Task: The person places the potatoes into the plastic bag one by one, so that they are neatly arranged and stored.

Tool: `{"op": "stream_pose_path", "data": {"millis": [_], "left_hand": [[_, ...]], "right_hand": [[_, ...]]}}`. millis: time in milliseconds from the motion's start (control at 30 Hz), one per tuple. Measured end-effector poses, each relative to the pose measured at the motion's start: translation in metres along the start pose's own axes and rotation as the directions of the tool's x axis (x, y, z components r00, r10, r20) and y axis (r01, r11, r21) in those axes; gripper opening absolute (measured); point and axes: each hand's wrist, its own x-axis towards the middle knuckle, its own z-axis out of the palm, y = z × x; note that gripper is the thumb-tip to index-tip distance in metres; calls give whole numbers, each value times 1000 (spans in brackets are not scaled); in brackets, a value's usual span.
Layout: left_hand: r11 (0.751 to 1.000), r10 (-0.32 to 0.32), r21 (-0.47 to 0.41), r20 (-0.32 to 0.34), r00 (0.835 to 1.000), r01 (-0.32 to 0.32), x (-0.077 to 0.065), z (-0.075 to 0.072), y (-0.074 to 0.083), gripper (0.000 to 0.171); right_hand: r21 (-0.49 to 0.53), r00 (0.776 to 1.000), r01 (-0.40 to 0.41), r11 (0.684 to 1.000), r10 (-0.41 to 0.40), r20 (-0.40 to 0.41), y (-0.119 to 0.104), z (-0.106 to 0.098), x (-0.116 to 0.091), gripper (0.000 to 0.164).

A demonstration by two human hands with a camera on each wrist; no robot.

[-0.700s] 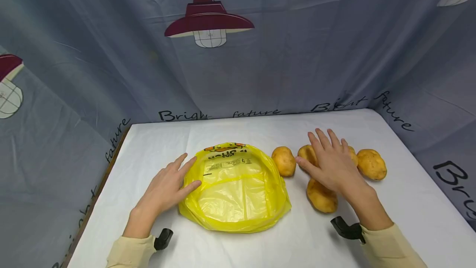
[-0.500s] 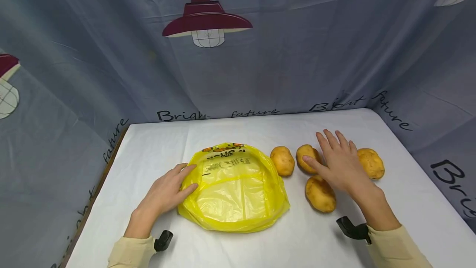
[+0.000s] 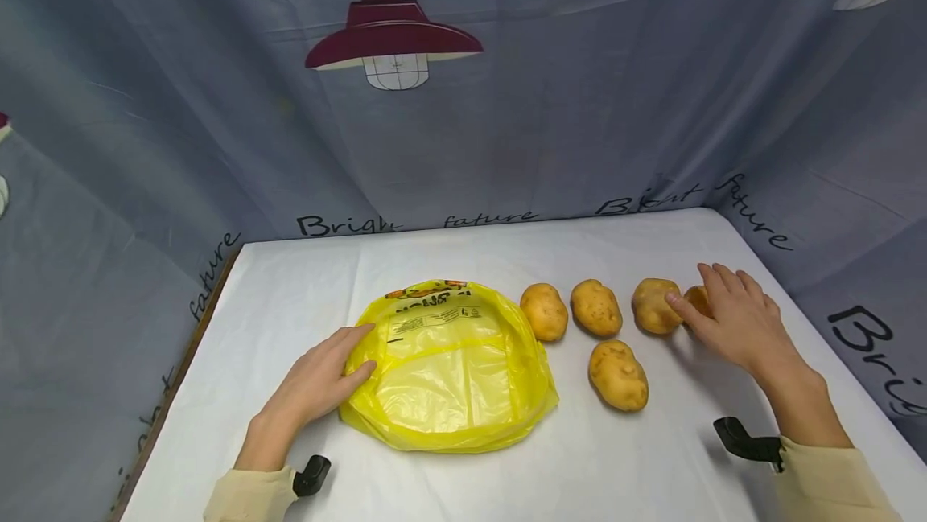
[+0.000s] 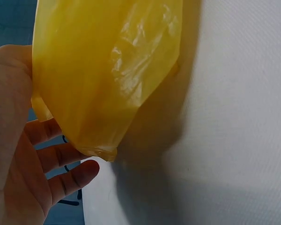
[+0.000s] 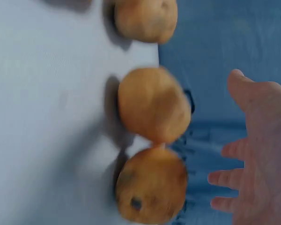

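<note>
A yellow plastic bag (image 3: 449,377) stands with its mouth spread wide. My left hand (image 3: 319,377) is at its left rim, thumb and fingers apart and reaching over the edge; in the left wrist view the bag (image 4: 107,61) covers some fingertips. My right hand (image 3: 742,317) hovers with loosely extended fingers above the rightmost potato (image 3: 698,299), partly hiding it. Just left of that lies another potato (image 3: 655,306), near the right thumb. In the right wrist view the right hand (image 5: 262,154) is apart from two close potatoes, the lower one (image 5: 152,187) with a dark spot.
More potatoes lie between bag and right hand: one potato (image 3: 544,313) beside the bag, another potato (image 3: 596,308) to its right, and a larger potato (image 3: 619,376) nearer the front. A white cloth covers the table (image 3: 463,486); a grey printed curtain (image 3: 565,104) hangs behind.
My right hand has moved right, from above the middle potatoes to the far-right one, uncovering the potato it had hidden. My left hand stays at the bag's rim. The view has shifted slightly.
</note>
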Motion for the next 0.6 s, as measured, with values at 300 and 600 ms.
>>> {"op": "stream_pose_path", "data": {"millis": [300, 600], "left_hand": [[1000, -26, -6, 3, 1000, 26, -2, 0, -1, 63], [1000, -22, 11, -8, 1000, 22, -2, 1, 0, 64]], "right_hand": [[124, 995, -84, 989, 76, 69, 30, 7, 1, 90], [161, 975, -187, 969, 164, 151, 42, 12, 2, 99]]}}
